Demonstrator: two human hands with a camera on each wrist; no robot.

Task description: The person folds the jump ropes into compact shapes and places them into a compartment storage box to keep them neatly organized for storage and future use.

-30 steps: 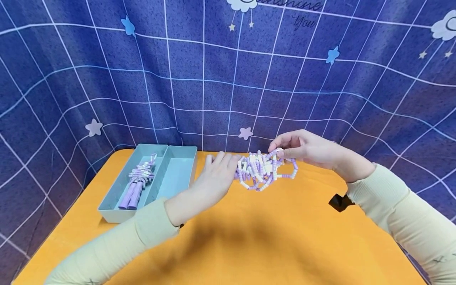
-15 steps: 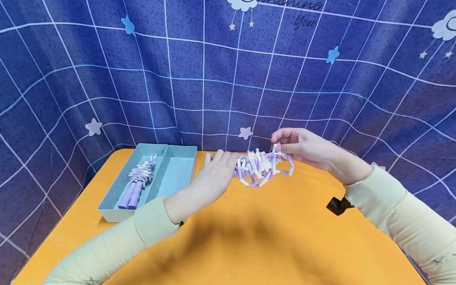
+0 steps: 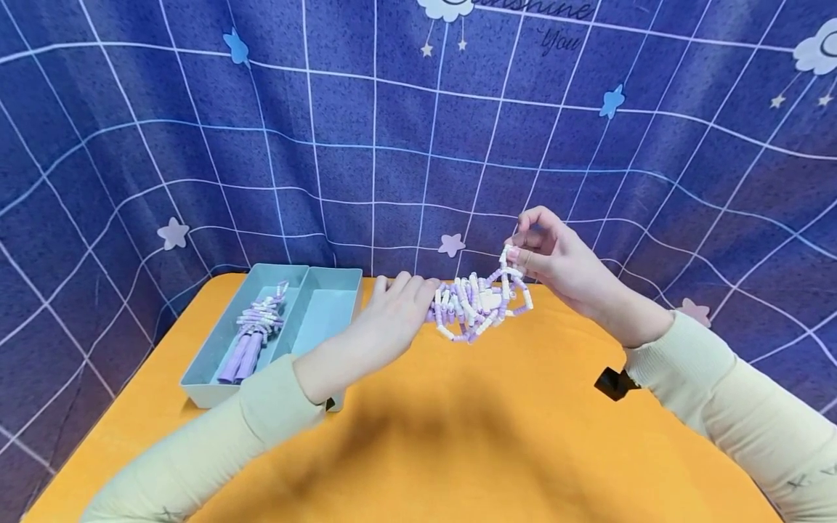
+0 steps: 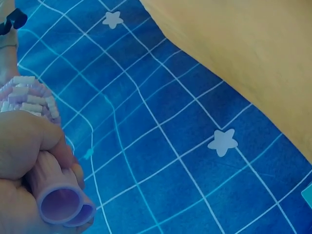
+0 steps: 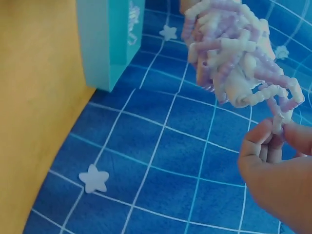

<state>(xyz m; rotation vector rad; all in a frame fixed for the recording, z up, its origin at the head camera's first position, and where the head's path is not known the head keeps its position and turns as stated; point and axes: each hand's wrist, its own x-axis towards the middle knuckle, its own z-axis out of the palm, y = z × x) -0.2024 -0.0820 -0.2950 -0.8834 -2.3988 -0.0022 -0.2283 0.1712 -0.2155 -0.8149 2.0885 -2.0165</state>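
Observation:
A bundled beaded jump rope (image 3: 467, 303) in purple and white is held above the table between both hands. My left hand (image 3: 395, 316) grips its two handles; their hollow purple ends (image 4: 61, 204) poke out of the fist in the left wrist view. With thumb and fingers, my right hand (image 3: 564, 270) pinches one end of the beaded cord, raised above the bundle. The right wrist view shows the wound coils (image 5: 229, 48) and a short loop running down to the pinching fingertips (image 5: 261, 131).
At the left of the orange table (image 3: 523, 436) stands a light blue two-compartment tray (image 3: 209, 394). Another wound beaded jump rope (image 3: 251, 338) with purple handles lies in its left compartment. A blue gridded curtain (image 3: 392, 145) hangs behind the table.
My right hand has risen, drawing the pinched cord end up above the bundle. The left hand keeps its grip on the handles, almost in place.

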